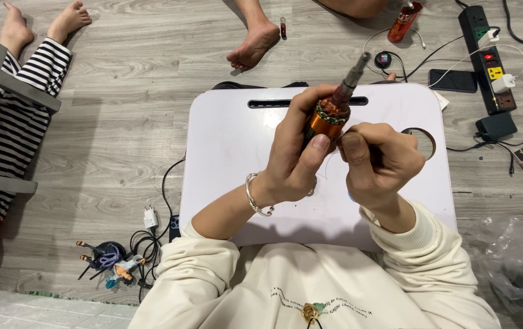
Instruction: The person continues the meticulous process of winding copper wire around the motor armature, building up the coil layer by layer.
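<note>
head view: above the white counter [237,140], the left hand [292,161] has its grip clenched around one copper-wound motor rotor [328,116], shaft tilted up and away, seemingly to steady it. the right hand [380,161], just beside the rotor, pinches one thin wire [330,163]. beyond the counter lie two bare feet, one power strip [487,55].

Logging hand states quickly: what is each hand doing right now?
Left hand: closed around the copper-wound orange motor rotor with a grey metal shaft.
Right hand: closed, fingertips pinched beside the rotor; what it holds cannot be told.
</note>
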